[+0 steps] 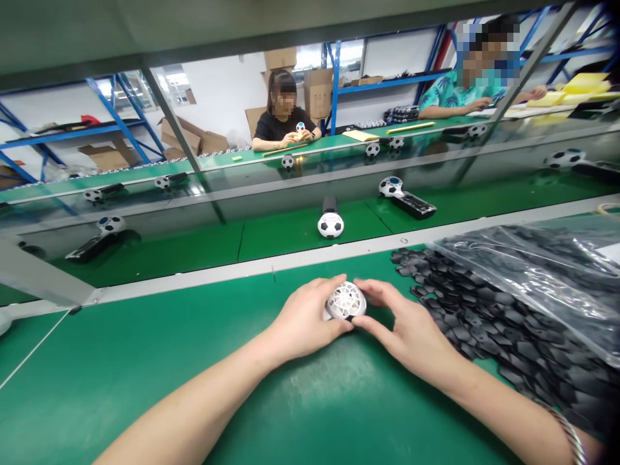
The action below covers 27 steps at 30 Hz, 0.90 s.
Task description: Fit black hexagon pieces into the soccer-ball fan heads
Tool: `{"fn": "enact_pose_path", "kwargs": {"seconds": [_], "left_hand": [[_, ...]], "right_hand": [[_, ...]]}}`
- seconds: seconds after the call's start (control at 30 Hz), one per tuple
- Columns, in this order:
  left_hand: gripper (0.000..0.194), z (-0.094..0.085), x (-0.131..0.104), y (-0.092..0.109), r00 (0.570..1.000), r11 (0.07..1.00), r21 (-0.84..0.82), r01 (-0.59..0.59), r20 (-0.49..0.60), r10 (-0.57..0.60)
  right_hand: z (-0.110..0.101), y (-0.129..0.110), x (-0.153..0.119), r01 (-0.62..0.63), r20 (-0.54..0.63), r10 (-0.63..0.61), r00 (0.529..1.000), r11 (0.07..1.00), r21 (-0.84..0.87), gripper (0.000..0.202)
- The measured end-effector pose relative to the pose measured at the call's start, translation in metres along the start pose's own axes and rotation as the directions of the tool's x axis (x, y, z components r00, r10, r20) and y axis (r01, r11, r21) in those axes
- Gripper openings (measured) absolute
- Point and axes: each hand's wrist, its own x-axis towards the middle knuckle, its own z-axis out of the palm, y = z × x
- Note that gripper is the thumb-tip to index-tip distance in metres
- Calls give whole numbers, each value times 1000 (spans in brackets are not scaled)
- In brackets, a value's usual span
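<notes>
Left hand (307, 318) and right hand (405, 324) pinch white slotted dome (347, 300) between them over worktop (121, 355), left of black pieces (489, 320); uneven fingertip pressure could let it twist or slip.

The head camera looks forward and down from close above the green worktable (184, 336).

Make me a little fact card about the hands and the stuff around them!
Left hand: holds a round white piece with cut-out holes
Right hand: thumb and fingertips at that piece's right edge
Under them: green table
Right side: black pieces heaped by a clear plastic bag
Beyond: soccer-ball-patterned things on a green strip
</notes>
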Motion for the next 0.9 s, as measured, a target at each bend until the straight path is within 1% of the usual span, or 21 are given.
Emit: {"fn": "enact_pose_path", "kwargs": {"seconds": [0.03, 0.1, 0.17, 0.2, 0.23, 0.27, 0.3, 0.33, 0.4, 0.43, 0.53, 0.63, 0.7, 0.8, 0.9], "left_hand": [[65, 1, 0, 0, 1000, 1000, 6, 0, -4, 0], [63, 3, -1, 1, 1000, 1000, 26, -3, -14, 4], [64, 5, -1, 0, 1000, 997, 68, -25, -8, 25], [65, 6, -1, 0, 999, 994, 99, -40, -1, 40], [66, 6, -1, -1, 999, 990, 134, -51, 7, 51], [67, 6, 0, -1, 998, 984, 171, -57, 17, 55], [68, 5, 0, -2, 998, 977, 204, -58, 24, 54], [68, 4, 1, -3, 998, 971, 230, -60, 29, 55], [69, 0, 3, -5, 996, 962, 261, -84, 48, 74], [71, -2, 3, -5, 994, 957, 270, -105, 60, 92], [76, -8, 4, -7, 986, 945, 288, -157, 102, 133], [75, -9, 3, -9, 981, 939, 293, -178, 128, 146], [76, -8, 2, -9, 980, 939, 291, -182, 126, 151], [77, -6, 3, -8, 983, 943, 285, -174, 104, 150], [75, -5, 3, -8, 984, 944, 281, -174, 92, 154]], "right_hand": [[0, 0, 1, -8, 24, 7, 1000, 1000, 18, 36], [-2, 0, 4, -11, 69, 8, 998, 999, 45, 35], [-12, 4, 8, -39, 112, 35, 993, 999, 36, 34], [-20, 9, 11, -68, 112, 68, 991, 998, -2, 34], [-29, 15, 13, -107, 89, 114, 989, 991, -77, 33], [-39, 23, 14, -159, 41, 169, 985, 969, -188, 31], [-50, 32, 15, -217, -26, 220, 975, 922, -320, 28], [-59, 40, 16, -276, -78, 269, 960, 854, -442, 26], [-73, 53, 16, -333, -102, 338, 936, 750, -571, 20], [-76, 57, 15, -336, -86, 356, 931, 736, -588, 17], [-75, 57, 15, -288, -12, 338, 941, 783, -551, 11], [-68, 49, 14, -234, 59, 303, 951, 830, -506, 9], [-65, 45, 13, -201, 98, 278, 956, 857, -475, 8], [-64, 43, 12, -160, 130, 235, 963, 891, -425, 11], [-62, 41, 11, -102, 119, 152, 981, 932, -349, 15]]}}
